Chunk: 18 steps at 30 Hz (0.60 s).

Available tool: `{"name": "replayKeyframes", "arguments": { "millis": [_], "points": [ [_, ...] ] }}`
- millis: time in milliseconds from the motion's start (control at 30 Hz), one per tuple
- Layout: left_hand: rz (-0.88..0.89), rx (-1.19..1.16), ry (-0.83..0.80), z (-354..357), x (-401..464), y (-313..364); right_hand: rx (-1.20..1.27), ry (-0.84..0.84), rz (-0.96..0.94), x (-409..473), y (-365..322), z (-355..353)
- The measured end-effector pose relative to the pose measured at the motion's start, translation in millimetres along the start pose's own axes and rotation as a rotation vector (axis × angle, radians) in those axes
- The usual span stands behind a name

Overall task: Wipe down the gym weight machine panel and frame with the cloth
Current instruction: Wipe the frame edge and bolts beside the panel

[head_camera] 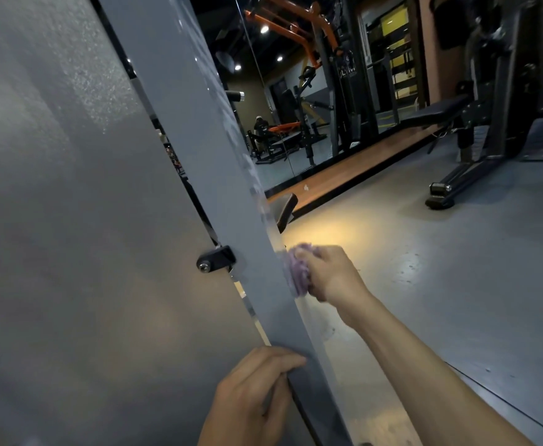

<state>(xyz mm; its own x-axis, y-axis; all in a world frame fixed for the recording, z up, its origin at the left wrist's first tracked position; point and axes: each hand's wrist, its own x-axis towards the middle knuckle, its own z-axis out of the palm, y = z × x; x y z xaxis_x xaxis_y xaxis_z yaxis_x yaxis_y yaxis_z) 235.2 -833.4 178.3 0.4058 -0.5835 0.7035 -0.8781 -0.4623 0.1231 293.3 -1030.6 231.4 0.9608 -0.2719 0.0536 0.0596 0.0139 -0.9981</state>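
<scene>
Panel (70, 220) broad, grey; frame (199, 140) upright just beside it. Left hand (254, 391) grips frame's near edge. Right hand (328, 273) clutches bunched purple cloth (297, 272) against frame's far edge. Risk: wadded cloth skids off narrow edge; knuckles may strike metal.

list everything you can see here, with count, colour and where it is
panel: one, grey, fills the left side
frame: one grey upright post, running from top centre down to bottom centre
bracket: one, black with a silver bolt, joining panel and frame
cloth: one, purple, bunched against the frame's right edge
bench: one, black, right background
orange machine: one, orange and black, top centre background
wooden strip: one, brown, on the floor in the middle distance
floor: grey, right half
left hand: one, gripping the frame's edge, bottom centre
right hand: one, holding the cloth against the frame
</scene>
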Motion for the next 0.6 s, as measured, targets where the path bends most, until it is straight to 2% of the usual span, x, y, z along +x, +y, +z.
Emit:
{"name": "replayKeyframes", "arguments": {
  "millis": [133,300,433,600],
  "points": [
    [-0.017,-0.01,0.024,1,1,2,0.05,-0.133,0.061,-7,31,-19],
    [-0.008,0.001,0.013,-2,-2,-2,-0.012,-0.17,0.088,-15,54,-25],
    [-0.004,-0.009,0.012,-5,-1,-3,-0.016,-0.118,0.087,-30,62,-19],
    [0.013,0.008,0.025,-7,-1,-7,-0.094,0.033,-0.055,-41,30,0]
  ]
}}
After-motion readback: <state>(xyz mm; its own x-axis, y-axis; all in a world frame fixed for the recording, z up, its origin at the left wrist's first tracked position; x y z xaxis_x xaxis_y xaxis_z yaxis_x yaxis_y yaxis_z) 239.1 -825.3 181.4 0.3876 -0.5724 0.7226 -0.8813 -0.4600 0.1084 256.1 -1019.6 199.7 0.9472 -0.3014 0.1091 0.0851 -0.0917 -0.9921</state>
